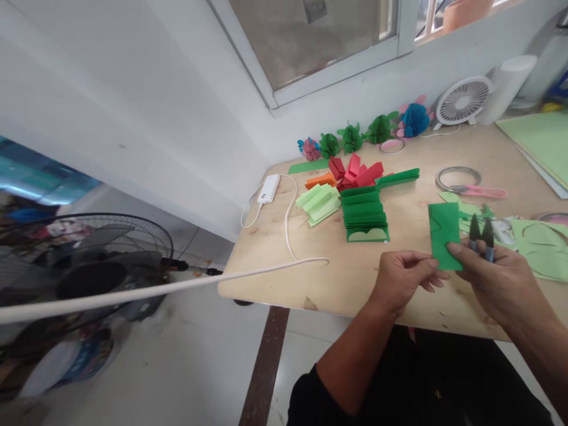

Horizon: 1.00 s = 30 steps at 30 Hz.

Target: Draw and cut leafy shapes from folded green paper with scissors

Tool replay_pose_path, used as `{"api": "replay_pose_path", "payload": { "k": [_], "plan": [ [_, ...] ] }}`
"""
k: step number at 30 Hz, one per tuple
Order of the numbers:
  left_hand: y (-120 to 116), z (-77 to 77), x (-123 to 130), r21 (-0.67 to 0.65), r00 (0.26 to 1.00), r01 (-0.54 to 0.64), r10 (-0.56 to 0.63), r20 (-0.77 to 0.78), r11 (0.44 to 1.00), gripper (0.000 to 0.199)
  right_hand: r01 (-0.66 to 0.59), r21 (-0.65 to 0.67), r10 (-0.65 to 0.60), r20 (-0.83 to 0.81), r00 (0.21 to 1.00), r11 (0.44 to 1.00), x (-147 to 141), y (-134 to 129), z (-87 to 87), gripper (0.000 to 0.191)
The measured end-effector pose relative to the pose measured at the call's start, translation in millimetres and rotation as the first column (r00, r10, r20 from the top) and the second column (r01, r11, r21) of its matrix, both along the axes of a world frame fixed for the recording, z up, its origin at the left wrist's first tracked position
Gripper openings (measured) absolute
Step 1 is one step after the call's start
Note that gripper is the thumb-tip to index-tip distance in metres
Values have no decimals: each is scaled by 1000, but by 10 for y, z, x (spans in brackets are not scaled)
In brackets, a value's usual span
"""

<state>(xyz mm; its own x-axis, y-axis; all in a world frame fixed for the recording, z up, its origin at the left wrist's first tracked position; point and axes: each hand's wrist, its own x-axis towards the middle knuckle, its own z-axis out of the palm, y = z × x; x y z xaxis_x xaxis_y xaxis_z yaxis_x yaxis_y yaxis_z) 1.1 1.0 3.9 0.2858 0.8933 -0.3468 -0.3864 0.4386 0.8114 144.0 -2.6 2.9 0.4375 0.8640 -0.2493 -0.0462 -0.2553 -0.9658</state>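
Observation:
A rectangle of dark green paper (445, 231) with a curved line drawn on it stands upright between my hands, above the table. My left hand (402, 278) pinches its lower left corner with thumb and fingers. My right hand (497, 272) grips the lower right edge under the thumb. The same hand also keeps a pair of scissors (481, 234), its two dark blades pointing up and apart; the handles are mostly hidden by the fingers. Left of the hands lies a stack of pleated dark green paper (364, 210), with a pale scalloped piece on its front edge.
Pleated light green paper (318, 203), red folded strips (355, 173) and an orange piece (320, 180) lie further left. Finished paper figures (351, 139) line the wall beside a small white fan (464, 102). Pink-handled snips (481, 191) and a white cable (266, 269) also rest there.

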Motion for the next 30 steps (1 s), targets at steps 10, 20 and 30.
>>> {"api": "replay_pose_path", "payload": {
  "k": [10, 20, 30],
  "plan": [
    [2, 15, 2, 10, 1000, 7, -7, -19, 1000, 45, 64, -58, -71, -130, 989, 996, -3, -1, 5, 55],
    [-11, 44, -12, 1, 1000, 1, -1, -26, 1000, 46, 99, -56, -107, -172, 979, 993, 3, 14, -58, 56],
    [176, 80, 98, 145, 975, -181, 197, -103, 973, 33, 79, -46, -85, -152, 985, 996, 31, 3, -132, 51]
  ]
}}
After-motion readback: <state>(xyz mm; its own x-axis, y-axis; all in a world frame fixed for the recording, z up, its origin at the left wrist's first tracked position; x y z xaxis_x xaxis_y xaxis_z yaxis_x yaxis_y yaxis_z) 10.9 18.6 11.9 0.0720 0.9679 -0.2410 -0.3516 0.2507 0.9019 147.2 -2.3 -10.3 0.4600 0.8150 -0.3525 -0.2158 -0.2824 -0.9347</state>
